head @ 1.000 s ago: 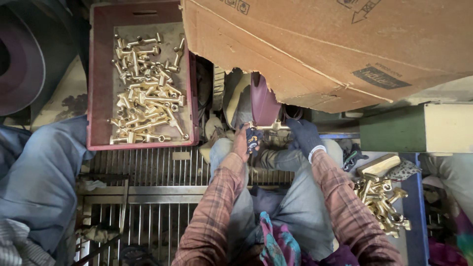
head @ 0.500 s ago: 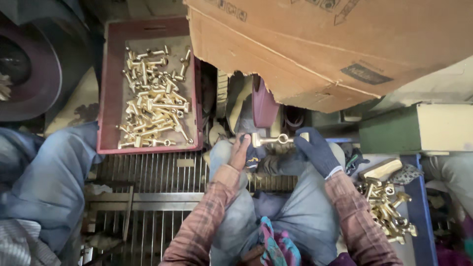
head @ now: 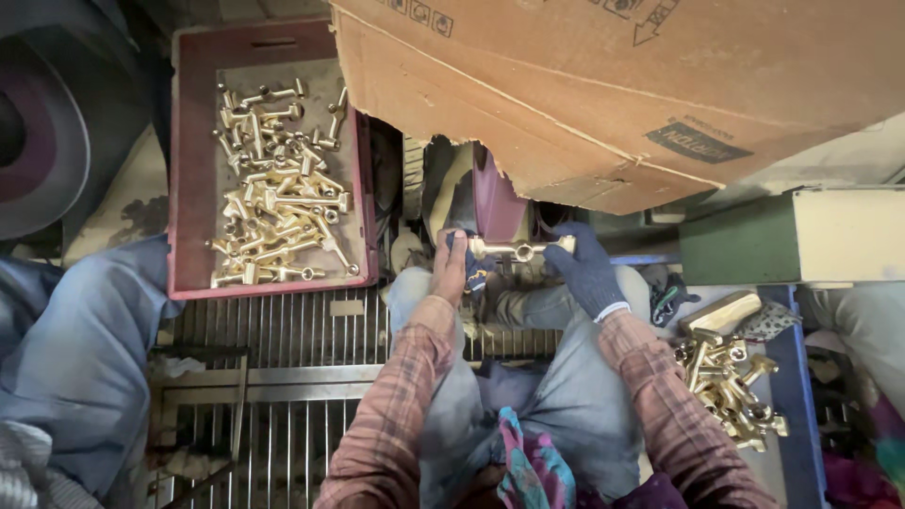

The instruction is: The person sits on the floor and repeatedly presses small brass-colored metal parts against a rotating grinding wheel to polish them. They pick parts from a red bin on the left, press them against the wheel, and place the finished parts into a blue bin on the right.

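A brass fitting (head: pixel 517 250) with a long stem lies level between both hands, above my knees. My left hand (head: pixel 452 266) is bare and grips its left end, with a dark blue cloth under the fingers. My right hand (head: pixel 586 269) wears a dark blue knit glove and holds the right end. A dark red crate (head: pixel 187 170) at the upper left holds several brass fittings (head: pixel 278 203). More brass fittings (head: pixel 726 382) are heaped at my right side.
A large cardboard box (head: pixel 603 85) overhangs the top right. A metal grate (head: pixel 283 377) lies below the crate. Another person's blue-trousered leg (head: pixel 85 358) is at the left. A green box (head: pixel 792 236) stands at the right, a grey wheel (head: pixel 42 151) at far left.
Both hands have risen a little and spread apart, and the brass fitting is now held out level between them. The view has shifted slightly.
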